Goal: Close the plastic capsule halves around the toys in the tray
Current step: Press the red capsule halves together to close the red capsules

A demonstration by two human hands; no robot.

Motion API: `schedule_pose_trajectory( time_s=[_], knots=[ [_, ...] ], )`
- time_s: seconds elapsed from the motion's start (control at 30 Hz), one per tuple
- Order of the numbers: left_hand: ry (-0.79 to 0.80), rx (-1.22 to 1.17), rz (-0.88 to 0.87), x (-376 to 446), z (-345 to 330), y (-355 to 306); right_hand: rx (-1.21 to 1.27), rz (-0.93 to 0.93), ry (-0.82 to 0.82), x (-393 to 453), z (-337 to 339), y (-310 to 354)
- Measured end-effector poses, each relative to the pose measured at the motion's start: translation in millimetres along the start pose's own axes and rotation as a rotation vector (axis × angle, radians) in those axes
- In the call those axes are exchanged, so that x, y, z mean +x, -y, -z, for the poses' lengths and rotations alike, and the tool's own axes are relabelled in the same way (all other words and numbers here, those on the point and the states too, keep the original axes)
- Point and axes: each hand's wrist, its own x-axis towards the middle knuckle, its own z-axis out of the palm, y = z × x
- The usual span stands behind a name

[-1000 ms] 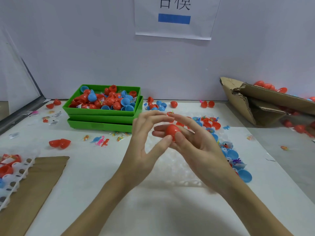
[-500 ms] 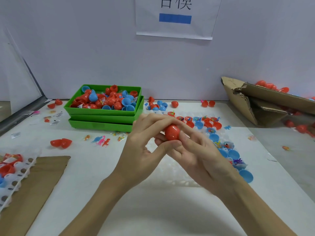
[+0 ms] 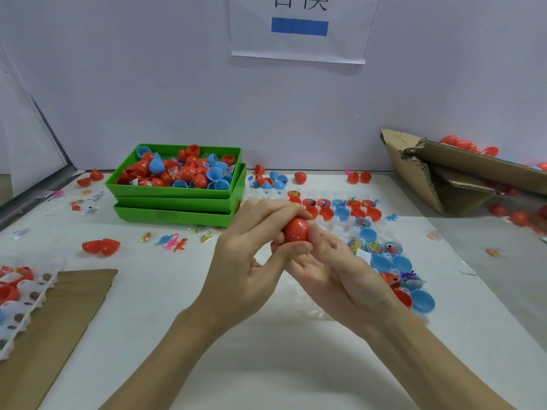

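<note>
Pressing a red capsule together above the worktop is the step in hand, as far as I can judge: both hands meet around it in the middle of the view, in front of the clear tray that carries the open halves. The left hand curls over the capsule from the left, fingers across its top and thumb under it. The right hand cups it from below and from the right, with a finger laid along its right side. Both hands are clamped on the one capsule; only its front face shows between the fingers, so I cannot tell whether its seam is fully seated.

Many red and blue halves in the tray stand open, with small toys in several of them, so the task looks well short of done. The next move would seem to call for a firm, even squeeze along the capsule's axis until the halves lock, then setting it down and reaching to the tray for another filled half and a cap to match. Uneven pressure might cock one half or pinch the toy's wrapper in the joint.

Stacked green bins of loose halves sit at the back left, and a torn cardboard box lies at the right.
</note>
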Motion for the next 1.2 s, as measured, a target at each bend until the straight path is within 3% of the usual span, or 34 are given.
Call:
schedule_pose_trajectory(
  time_s=[0.1, 0.2, 0.33, 0.4, 0.57, 0.7, 0.8, 0.9, 1.03, 1.2],
  knots=[
    [0.026, -0.065, 0.039, 0.9, -0.2, 2.8, 0.009, 0.023, -0.009, -0.1, -0.3, 1.7],
    [0.116, -0.176, 0.169, 0.0, -0.6, 7.9, -0.146, 0.134, -0.181, 1.2, -0.3, 0.2],
    [0.098, -0.39, 0.417, 1.6, 0.8, 9.2, -0.96, 0.431, -0.503, -0.6, 4.5, -3.5],
    [0.067, -0.475, 0.575, 4.5, 0.6, 8.7, -1.316, 0.565, -0.544, -1.8, 10.4, -5.7],
    [0.095, -0.798, 0.823, 2.0, -4.3, 13.0, -1.723, 0.637, -0.514, -1.7, 22.0, -9.5],
    [0.12, -1.072, 0.958, 6.4, 3.3, 13.0, -1.656, 0.543, -0.459, -0.2, 19.6, -9.7],
    [0.165, -1.133, 0.943, 6.5, 5.5, 14.7, -1.48, 0.456, -0.356, -1.7, 14.1, -10.1],
    [0.202, -1.173, 0.887, 6.0, 5.5, 14.3, -1.373, 0.505, -0.344, -2.9, 8.6, -10.0],
    [0.259, -1.256, 0.849, 4.1, 4.4, 16.4, -1.439, 0.583, -0.325, -4.5, 3.0, -8.7],
    [0.208, -1.273, 0.853, 3.6, -1.3, 16.5, -1.511, 0.611, -0.32, -6.3, 2.5, -6.8]
  ],
)
